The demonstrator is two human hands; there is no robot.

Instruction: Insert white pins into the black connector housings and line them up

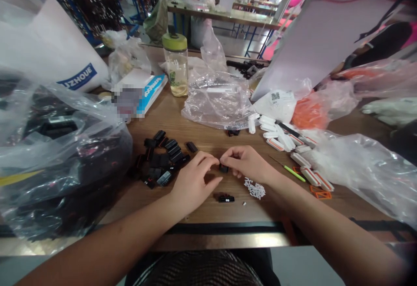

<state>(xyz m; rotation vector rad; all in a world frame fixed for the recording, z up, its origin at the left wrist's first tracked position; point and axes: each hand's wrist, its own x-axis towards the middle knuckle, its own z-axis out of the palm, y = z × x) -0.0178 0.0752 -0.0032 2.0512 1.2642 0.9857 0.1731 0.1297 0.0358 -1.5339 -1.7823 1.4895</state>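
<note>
Two bare hands work close together over a brown wood-look table. Right hand: thumb and index drawn into a near pinch at a small black plastic block; cannot tell whether they grip the block or something tinier. Left hand: fingers curved, thumb well apart from index, gap wide; index tip right by the block, contact unclear. Block sits between the hands, mostly under the right fingertips. Nearer the table edge, a black slotted strip-like part with white spots lies flat, one loose white bit beside it. Heap of tiny white plastic bits just below right wrist. Left of left hand, cluster of black rectangular plastic blocks, one single dark block apart. Right of right hand, thin tool with lime-green handle, then white oblong plastic pieces with orange edging. Farther out: crumpled clear plastic bag, clear bottle with green lid, big clear bag of dark contents far left.
</note>
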